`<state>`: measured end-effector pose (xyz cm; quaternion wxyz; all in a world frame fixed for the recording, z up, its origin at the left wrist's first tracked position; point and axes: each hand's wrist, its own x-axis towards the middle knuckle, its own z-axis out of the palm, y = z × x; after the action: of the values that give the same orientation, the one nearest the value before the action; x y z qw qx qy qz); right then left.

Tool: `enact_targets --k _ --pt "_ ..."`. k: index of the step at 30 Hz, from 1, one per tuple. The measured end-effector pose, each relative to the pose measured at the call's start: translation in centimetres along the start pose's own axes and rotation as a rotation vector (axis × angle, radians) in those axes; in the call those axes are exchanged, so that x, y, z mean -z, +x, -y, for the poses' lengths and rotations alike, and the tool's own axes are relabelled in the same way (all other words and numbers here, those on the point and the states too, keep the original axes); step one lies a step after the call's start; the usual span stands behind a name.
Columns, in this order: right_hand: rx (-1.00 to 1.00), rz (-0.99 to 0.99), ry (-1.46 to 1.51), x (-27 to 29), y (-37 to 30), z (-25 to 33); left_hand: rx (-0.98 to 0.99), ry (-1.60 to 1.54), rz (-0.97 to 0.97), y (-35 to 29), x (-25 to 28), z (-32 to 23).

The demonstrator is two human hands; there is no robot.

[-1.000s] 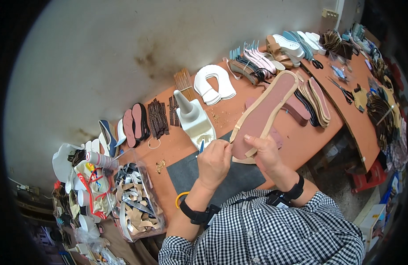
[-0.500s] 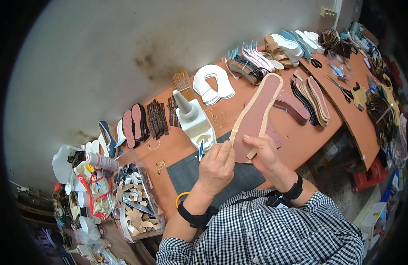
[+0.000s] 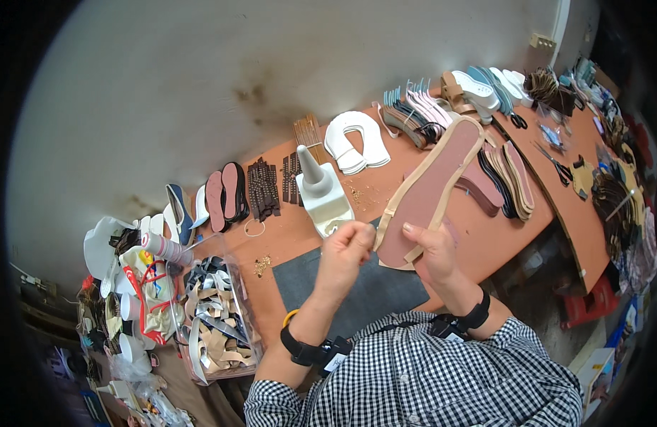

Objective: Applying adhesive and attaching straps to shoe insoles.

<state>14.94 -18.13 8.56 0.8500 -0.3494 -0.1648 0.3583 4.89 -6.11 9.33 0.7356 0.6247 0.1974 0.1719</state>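
Note:
A dusty-pink shoe insole (image 3: 435, 188) with a tan strip along its rim is held up over the table, its toe end pointing away to the upper right. My right hand (image 3: 437, 252) grips it near the heel, with the thumb on top and the other fingers behind. My left hand (image 3: 345, 257) is closed in a pinch right by the insole's left edge. Whatever lies between those fingertips is hidden. Just beyond my left hand stands a white tub (image 3: 327, 203) with a grey cone on it. Under both hands lies a dark mat (image 3: 328, 288).
A clear bin (image 3: 218, 320) of leather scraps stands at left. Along the wall side lie brown woven strips (image 3: 263, 188), white U-shaped pieces (image 3: 357, 142) and pink-and-black soles (image 3: 225, 196). Stacked insoles (image 3: 510, 178) sit at right, and scissors (image 3: 556, 165) lie farther right.
The whole view has shifted slightly. The insole leans further to the right. My left hand has turned a little, and the blue-and-white stick by the tub no longer shows.

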Motion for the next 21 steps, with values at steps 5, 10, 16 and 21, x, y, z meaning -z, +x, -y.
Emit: enact_targets --k 5,10,16,21 --pt "0.034 -0.034 0.060 -0.6 -0.3 -0.1 -0.299 0.392 -0.138 -0.3 -1.9 1.7" --pt "0.008 -0.082 0.073 0.0 -0.3 -0.8 -0.490 0.693 -0.176 0.1 -1.9 2.6" --pt "-0.052 -0.004 0.081 1.1 0.0 -1.3 -0.397 0.466 -0.098 0.2 -1.1 2.9" --pt "-0.044 0.020 0.061 1.3 0.1 -2.2 -0.346 0.375 -0.063 0.3 -1.4 2.7"
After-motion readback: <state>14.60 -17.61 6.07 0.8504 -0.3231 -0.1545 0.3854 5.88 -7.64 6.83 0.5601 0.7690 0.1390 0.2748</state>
